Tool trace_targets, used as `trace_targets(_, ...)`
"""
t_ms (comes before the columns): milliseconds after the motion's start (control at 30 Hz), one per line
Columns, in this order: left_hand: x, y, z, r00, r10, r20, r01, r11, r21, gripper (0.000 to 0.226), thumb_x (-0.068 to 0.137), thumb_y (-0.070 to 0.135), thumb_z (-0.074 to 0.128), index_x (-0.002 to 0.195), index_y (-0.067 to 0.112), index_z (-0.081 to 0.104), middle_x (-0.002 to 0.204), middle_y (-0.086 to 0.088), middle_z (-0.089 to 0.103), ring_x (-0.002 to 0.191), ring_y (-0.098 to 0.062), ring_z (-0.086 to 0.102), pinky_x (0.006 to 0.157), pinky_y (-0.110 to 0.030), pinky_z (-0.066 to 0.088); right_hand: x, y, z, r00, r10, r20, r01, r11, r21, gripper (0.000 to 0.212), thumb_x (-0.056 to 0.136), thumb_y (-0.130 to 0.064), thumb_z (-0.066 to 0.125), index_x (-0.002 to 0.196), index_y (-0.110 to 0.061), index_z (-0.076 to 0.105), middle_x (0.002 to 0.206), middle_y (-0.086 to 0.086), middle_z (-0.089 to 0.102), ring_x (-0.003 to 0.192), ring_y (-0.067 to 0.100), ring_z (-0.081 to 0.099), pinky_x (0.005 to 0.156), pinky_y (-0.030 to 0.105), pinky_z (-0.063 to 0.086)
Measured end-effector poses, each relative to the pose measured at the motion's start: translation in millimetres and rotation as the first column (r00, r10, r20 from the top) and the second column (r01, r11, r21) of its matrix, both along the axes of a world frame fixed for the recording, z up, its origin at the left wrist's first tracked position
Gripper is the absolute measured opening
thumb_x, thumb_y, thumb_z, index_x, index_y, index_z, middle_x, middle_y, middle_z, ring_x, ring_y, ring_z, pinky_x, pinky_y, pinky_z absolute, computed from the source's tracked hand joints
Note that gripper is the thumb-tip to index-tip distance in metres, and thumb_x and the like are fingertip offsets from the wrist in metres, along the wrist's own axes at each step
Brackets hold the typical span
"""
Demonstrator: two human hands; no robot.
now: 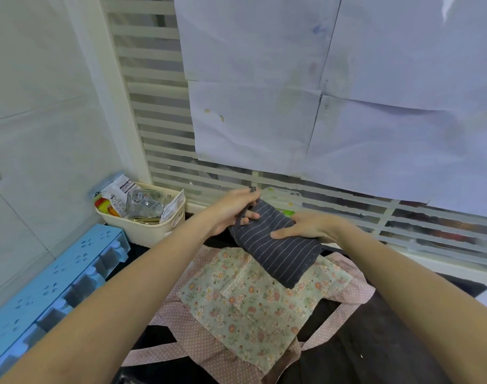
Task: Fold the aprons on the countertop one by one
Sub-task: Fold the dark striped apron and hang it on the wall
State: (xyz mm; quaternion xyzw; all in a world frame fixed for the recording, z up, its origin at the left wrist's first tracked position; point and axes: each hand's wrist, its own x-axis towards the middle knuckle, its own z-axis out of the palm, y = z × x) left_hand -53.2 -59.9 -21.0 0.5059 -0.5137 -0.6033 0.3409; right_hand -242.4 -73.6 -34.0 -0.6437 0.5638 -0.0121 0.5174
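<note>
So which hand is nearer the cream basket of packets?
Left. The left hand grips the striped apron just right of the cream basket; the right hand holds it farther right.

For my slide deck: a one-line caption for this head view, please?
Both hands hold a folded striped apron above an unfolded floral apron.

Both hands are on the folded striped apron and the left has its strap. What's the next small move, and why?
Probably tuck or wind the dark strap around the striped apron. That apron is already folded into a compact bundle, gripped by the right hand, while the left hand pinches the loose strap at its far end. The floral apron lies spread underneath, not yet folded.
</note>
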Motion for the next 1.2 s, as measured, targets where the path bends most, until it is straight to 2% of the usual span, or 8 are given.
trace_targets(100, 0.2, 1.2, -1.6, 0.991, -0.069, 0.119, 0.075, 0.996, -0.046, 0.023, 0.098, 0.032, 0.046, 0.113, 0.017, 0.054, 0.101, 0.007, 0.059, 0.081, -0.011, 0.066, 0.063, -0.021, 0.057, -0.4, 0.3, 0.0, 0.992, 0.079, -0.098, -0.087, 0.993, -0.085, 0.038, 0.084, -0.042, 0.066, 0.114, -0.021, 0.056, 0.102, -0.003, 0.066, 0.088, 0.013, 0.066, 0.079, 0.027, 0.054)
trace_targets(233, -1.9, 0.5, -6.4, 0.945, -0.104, 0.309, 0.133, 0.988, -0.077, 0.027, 0.102, 0.013, 0.034, 0.12, 0.017, 0.053, 0.096, 0.001, 0.063, 0.071, -0.01, 0.065, 0.067, -0.028, 0.056, -1.3, 2.6, 1.5, 0.957, 0.168, -0.235, -0.206, 0.967, -0.149, 0.056, 0.078, -0.049, 0.069, 0.123, -0.018, 0.056, 0.116, 0.0, 0.064, 0.102, 0.018, 0.063, 0.096, 0.037, 0.049)
trace_targets(433, 7.3, -0.4, -10.0, 0.415, -0.039, 0.909, 0.663, 0.698, -0.272, 0.026, 0.097, 0.012, 0.038, 0.098, 0.014, 0.064, 0.083, 0.0, 0.06, 0.069, -0.016, 0.054, 0.062, -0.03, 0.042, -0.2, 6.4, 5.2, 0.844, 0.353, -0.404, -0.426, 0.898, -0.106, 0.061, 0.076, -0.048, 0.071, 0.127, -0.016, 0.057, 0.121, 0.0, 0.063, 0.11, 0.019, 0.059, 0.1, 0.041, 0.045)
trace_targets(567, 16.8, -9.4, -16.1, 0.407, -0.008, 0.913, 0.674, 0.677, -0.295, 0.03, 0.099, 0.029, 0.042, 0.089, 0.01, 0.064, 0.069, -0.001, 0.059, 0.063, -0.016, 0.051, 0.063, -0.036, 0.043, 0.8, 12.6, 10.1, 0.826, 0.405, -0.392, -0.477, 0.872, -0.106, 0.05, 0.079, -0.041, 0.071, 0.121, -0.018, 0.06, 0.118, -0.001, 0.065, 0.107, 0.017, 0.06, 0.099, 0.037, 0.046)
trace_targets(733, 5.0, -0.7, -12.7, 0.517, -0.258, 0.816, 0.684, 0.698, -0.213, 0.026, 0.098, 0.025, 0.047, 0.078, 0.021, 0.063, 0.063, 0.008, 0.048, 0.057, -0.005, 0.04, 0.062, -0.028, 0.033, 16.6, 18.7, 9.6, 0.759, 0.511, -0.404, -0.584, 0.808, -0.075, 0.049, 0.082, -0.035, 0.07, 0.125, -0.018, 0.057, 0.118, -0.007, 0.058, 0.106, 0.013, 0.053, 0.097, 0.03, 0.043)
trace_targets(867, -5.0, 7.4, 4.7, 0.574, -0.42, 0.703, 0.7, 0.696, -0.156, 0.024, 0.099, 0.023, 0.044, 0.109, 0.009, 0.061, 0.09, -0.001, 0.057, 0.075, -0.005, 0.051, 0.071, -0.018, 0.041, 17.5, 16.2, 2.4, 0.793, 0.479, -0.375, -0.562, 0.814, -0.148, 0.063, 0.077, -0.042, 0.073, 0.132, -0.022, 0.05, 0.134, -0.004, 0.052, 0.123, 0.017, 0.046, 0.106, 0.034, 0.036)
trace_targets(1033, -2.4, 2.4, 4.3, 0.271, -0.536, 0.8, 0.804, 0.583, 0.118, 0.054, 0.086, 0.034, 0.066, 0.134, 0.02, 0.046, 0.129, 0.004, 0.054, 0.114, -0.011, 0.051, 0.102, -0.027, 0.04, 12.0, 16.2, 0.0, 0.846, 0.453, -0.281, -0.506, 0.849, -0.152, 0.049, 0.078, -0.035, 0.074, 0.121, -0.017, 0.06, 0.108, -0.012, 0.059, 0.107, 0.01, 0.055, 0.093, 0.024, 0.044)
trace_targets(1200, -0.9, 3.2, -12.2, 0.369, -0.529, 0.764, 0.748, 0.657, 0.093, 0.075, 0.076, 0.025, 0.077, 0.14, 0.02, 0.037, 0.136, 0.006, 0.048, 0.121, -0.011, 0.047, 0.104, -0.024, 0.037, 13.6, 16.6, 3.0, 0.917, 0.386, -0.105, -0.398, 0.907, -0.14, 0.032, 0.083, -0.033, 0.069, 0.108, -0.013, 0.067, 0.106, 0.0, 0.069, 0.097, 0.015, 0.064, 0.091, 0.03, 0.051)
